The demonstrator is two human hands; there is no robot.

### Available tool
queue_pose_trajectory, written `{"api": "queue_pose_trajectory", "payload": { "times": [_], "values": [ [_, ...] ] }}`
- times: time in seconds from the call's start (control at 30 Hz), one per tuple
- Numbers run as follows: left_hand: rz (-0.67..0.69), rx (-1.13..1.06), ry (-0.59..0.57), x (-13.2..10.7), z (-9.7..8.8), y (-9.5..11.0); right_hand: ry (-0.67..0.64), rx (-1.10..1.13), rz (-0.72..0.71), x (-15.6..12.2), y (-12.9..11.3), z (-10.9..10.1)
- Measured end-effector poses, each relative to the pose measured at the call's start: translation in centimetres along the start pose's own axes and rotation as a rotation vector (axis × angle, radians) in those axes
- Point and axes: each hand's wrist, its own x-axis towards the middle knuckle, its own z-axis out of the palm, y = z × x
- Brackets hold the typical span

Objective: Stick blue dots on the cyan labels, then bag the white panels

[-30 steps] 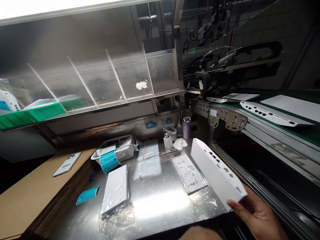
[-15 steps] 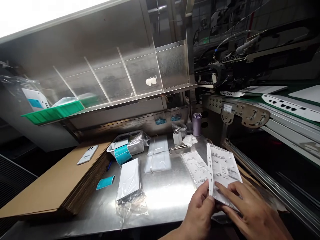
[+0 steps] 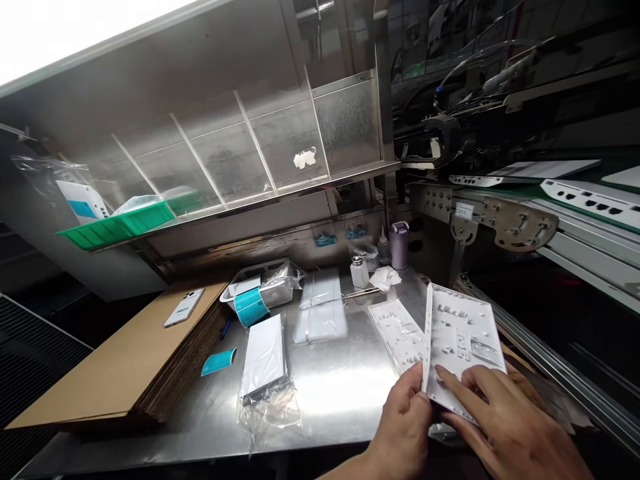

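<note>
Barely shifted — both hands [image 3: 403, 427] [image 3: 510, 427] pinch a perforated white panel [image 3: 465, 340] (steel bench [image 3: 340, 393] beneath).

My view cuts off both wrists at the near edge, left hand [image 3: 404, 420] and right hand [image 3: 513, 427]. The right hand's fingers hide part of the white perforated panel [image 3: 467, 337]; print on the teal label [image 3: 250, 307] is too small to read.

Bare left hand [image 3: 403, 420] at frame bottom, fingers curled, thumb raised | Bare right hand [image 3: 505, 427] just beside it, fingers spread, angled inward from lower right
</note>
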Motion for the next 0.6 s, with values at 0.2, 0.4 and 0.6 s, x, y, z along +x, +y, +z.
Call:
{"api": "queue_pose_trajectory", "payload": {
  "times": [0.2,0.4,0.6],
  "values": [
    [-0.019,-0.014,0.026,0.3,-0.1,-0.2,-0.002,-0.004,0.014,-0.4,0.1,0.2],
    [-0.057,-0.204,-0.022,0.8,0.1,-0.5,0.004,-0.002,0.038,-0.2,0.2,0.3],
    [-0.079,0.148,-0.007,0.9,-1.5,-1.4,0.016,0.000,0.070,-0.5,0.4,0.3]
  ]
}}
